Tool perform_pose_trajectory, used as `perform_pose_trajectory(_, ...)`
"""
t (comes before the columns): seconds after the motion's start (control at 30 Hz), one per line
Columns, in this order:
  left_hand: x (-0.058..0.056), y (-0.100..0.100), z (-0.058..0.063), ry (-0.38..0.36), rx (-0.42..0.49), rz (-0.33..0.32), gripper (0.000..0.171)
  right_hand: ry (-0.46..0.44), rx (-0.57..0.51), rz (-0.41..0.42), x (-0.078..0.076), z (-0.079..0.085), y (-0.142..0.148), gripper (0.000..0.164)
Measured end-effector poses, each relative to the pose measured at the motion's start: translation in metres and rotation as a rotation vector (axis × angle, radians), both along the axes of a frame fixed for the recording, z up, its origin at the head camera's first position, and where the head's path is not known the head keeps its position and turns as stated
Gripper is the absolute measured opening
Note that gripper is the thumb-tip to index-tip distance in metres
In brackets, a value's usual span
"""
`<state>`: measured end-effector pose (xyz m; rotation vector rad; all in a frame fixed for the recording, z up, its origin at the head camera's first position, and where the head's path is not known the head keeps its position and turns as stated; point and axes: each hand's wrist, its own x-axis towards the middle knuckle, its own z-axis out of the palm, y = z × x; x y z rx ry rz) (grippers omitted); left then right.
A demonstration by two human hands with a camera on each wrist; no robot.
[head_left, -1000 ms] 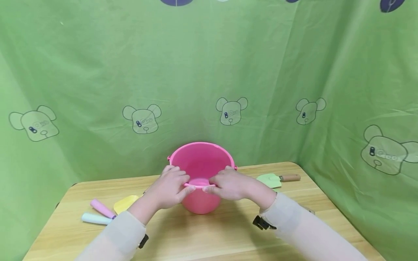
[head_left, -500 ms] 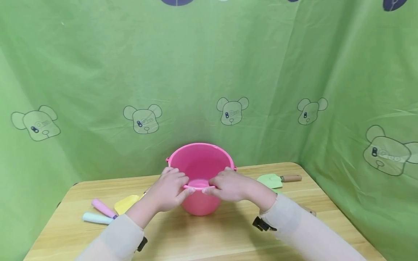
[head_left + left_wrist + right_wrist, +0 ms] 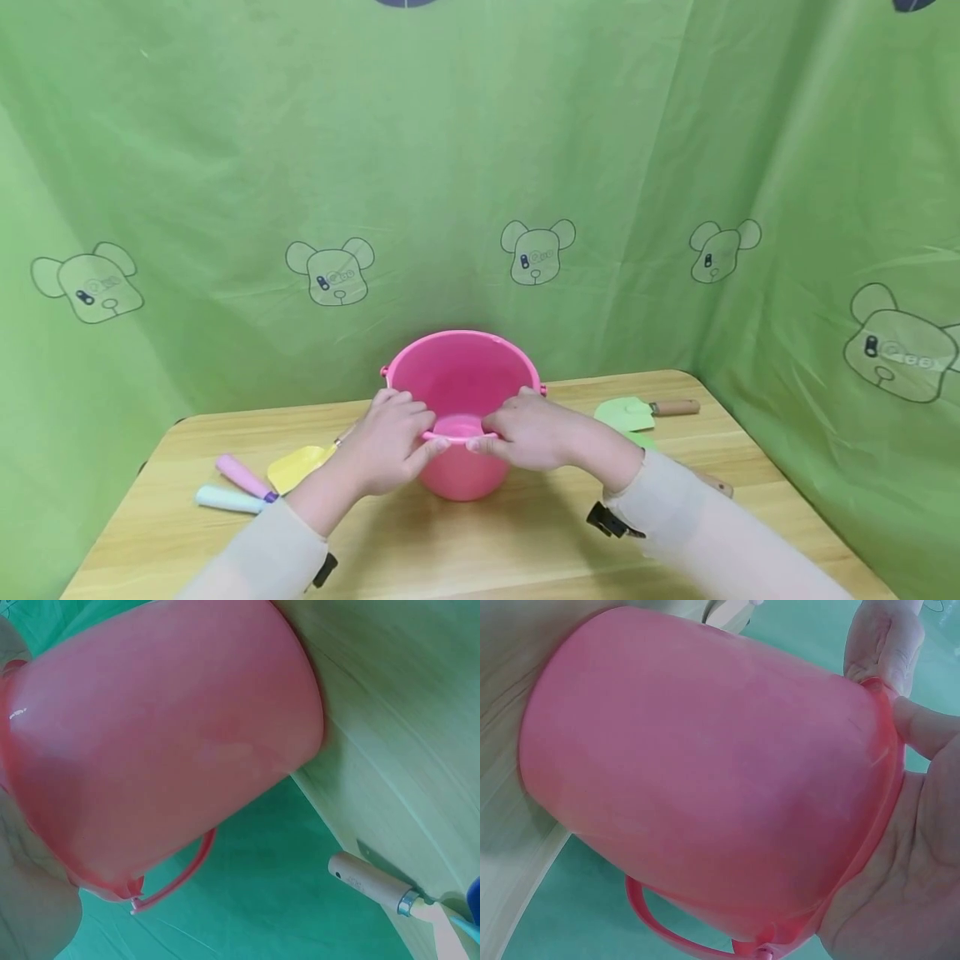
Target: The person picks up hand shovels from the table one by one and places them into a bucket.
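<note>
A pink bucket (image 3: pixel 465 479) stands near the table's back edge, its wide mouth facing up. My left hand (image 3: pixel 393 437) grips the near rim on its left side, with the thumb outside and fingers over the edge. On the right side of that rim, my right hand (image 3: pixel 531 429) holds it the same way, the thumbs pointing toward each other. Fingertips inside the bucket are partly hidden. In the right wrist view the bucket's handle (image 3: pixel 671 937) hangs down along the far side.
To the left on the wooden table (image 3: pixel 480 558) lie a yellow scoop (image 3: pixel 296 467), a pink-handled tool (image 3: pixel 243 477) and a light-blue-handled tool (image 3: pixel 228 500), partly behind my forearm. Right of the bucket are a green spade (image 3: pixel 626 414) and another wooden handle (image 3: pixel 716 483). A green curtain (image 3: pixel 450 167) hangs close behind.
Both hands keep hold of the rim. The bucket has come very slightly toward me, and the head view has shifted a little.
</note>
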<state>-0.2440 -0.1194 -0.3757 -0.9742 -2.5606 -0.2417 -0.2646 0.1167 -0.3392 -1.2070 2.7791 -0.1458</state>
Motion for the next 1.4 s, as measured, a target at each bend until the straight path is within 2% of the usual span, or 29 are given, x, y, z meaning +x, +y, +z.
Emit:
perform_pose_trajectory(0.9,0.024,0.002,0.003,-0.007,-0.010,0.034,0.040,0.031,0.019,0.048,0.019,0.002,0.001,0.045)
perform_pose_trajectory(1.4,0.029,0.002,0.000,0.026,0.003,0.027,0.034,0.046,0.006,0.070,0.023,0.000,0.003,0.048)
